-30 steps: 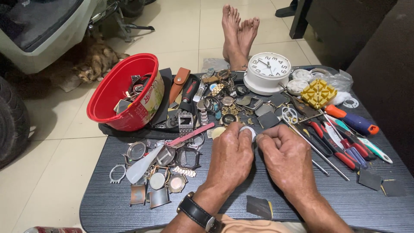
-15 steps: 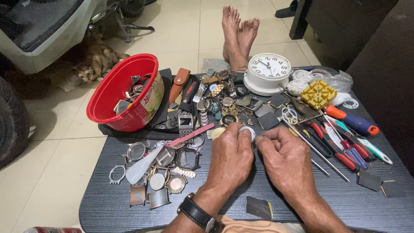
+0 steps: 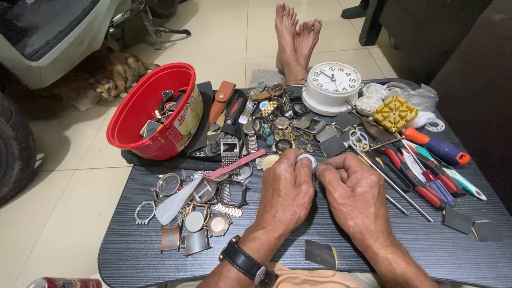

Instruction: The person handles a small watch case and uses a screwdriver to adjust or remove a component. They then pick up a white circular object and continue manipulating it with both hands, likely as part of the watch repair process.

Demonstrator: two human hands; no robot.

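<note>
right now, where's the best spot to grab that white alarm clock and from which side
Probably by the rim of the round white alarm clock, coming down from above with fingers spread around its edge. It lies face up on the table, so the dial gives no purchase, and watch parts crowd its near side, leaving the far edge freer.

The tabletop was dark grey with a fine horizontal grain. The bowl was bright red. The clock had a white case, a white face and black numerals. The block with a grid pattern was yellow. One screwdriver was orange and blue; the screwdrivers beside it had red and black handles. The strip was pink. The pouch was brown. The watch strap on the left wrist was black. The small disc between the hands was white. The floor tiles were cream.
</note>
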